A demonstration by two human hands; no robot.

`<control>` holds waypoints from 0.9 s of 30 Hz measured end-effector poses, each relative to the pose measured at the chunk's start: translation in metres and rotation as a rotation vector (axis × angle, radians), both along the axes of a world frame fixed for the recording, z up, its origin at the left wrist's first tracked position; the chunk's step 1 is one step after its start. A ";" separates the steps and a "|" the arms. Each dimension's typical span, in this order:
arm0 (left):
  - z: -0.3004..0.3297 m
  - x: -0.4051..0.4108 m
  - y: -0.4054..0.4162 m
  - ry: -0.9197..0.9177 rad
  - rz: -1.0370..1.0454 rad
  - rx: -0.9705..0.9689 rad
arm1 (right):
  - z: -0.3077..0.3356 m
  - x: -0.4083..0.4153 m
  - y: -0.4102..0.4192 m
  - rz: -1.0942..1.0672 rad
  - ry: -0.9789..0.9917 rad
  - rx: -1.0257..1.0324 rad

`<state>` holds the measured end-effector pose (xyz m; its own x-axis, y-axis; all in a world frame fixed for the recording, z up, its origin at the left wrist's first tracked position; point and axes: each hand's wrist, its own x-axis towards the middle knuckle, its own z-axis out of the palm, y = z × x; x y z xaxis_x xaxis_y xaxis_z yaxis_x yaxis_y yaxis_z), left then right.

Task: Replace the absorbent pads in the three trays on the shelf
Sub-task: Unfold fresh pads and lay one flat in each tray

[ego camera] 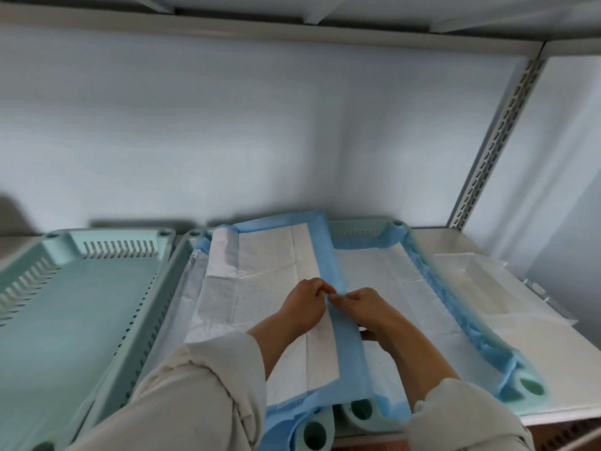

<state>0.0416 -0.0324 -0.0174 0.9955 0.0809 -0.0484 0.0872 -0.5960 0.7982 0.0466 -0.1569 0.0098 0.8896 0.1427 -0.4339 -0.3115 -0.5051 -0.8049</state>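
Pale sleeves (195, 395) fill the bottom of the frame, and from them our two hands reach up to the centre. Our left hand (304, 304) has its fingers curled, fingertips pinching the blue border of the upper absorbent pad (270, 262) at the point where that border runs down the middle of the frame. Our right hand (367, 307) meets it just beside, thumb and fingers likewise pinched on the same blue edge; the two hands nearly touch.

This upper absorbent pad, white with a blue rim, lies partly unfolded over the middle tray (169, 294), its far end folded up against the tray's back wall. We cannot tell whether it lies fully flat inside.

Right of centre, the right tray (533, 390) already holds a second pad (390, 271), its white face lining the bottom and its blue border draped over the right rim.

At the left of the frame, the left tray (74, 297), pale green with slotted walls, shows its bare bottom.

At the right, a clear plastic tray (471, 278) rests on the white shelf (553, 362), just beside the right tray.
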 end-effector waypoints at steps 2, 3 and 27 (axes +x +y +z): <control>-0.001 -0.002 0.005 0.016 0.011 0.037 | -0.002 0.000 0.000 0.023 -0.009 -0.019; -0.001 -0.003 0.008 0.022 0.020 0.072 | -0.003 0.000 0.000 0.016 -0.036 -0.031; -0.024 -0.089 0.120 0.450 0.261 0.401 | -0.012 -0.092 0.113 0.982 -0.355 -0.667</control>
<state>-0.0472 0.0872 -0.0412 0.8302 0.4158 -0.3713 0.5431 -0.7536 0.3703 -0.0453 -0.0442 -0.0027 0.6141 0.6593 -0.4339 0.6131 -0.7447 -0.2637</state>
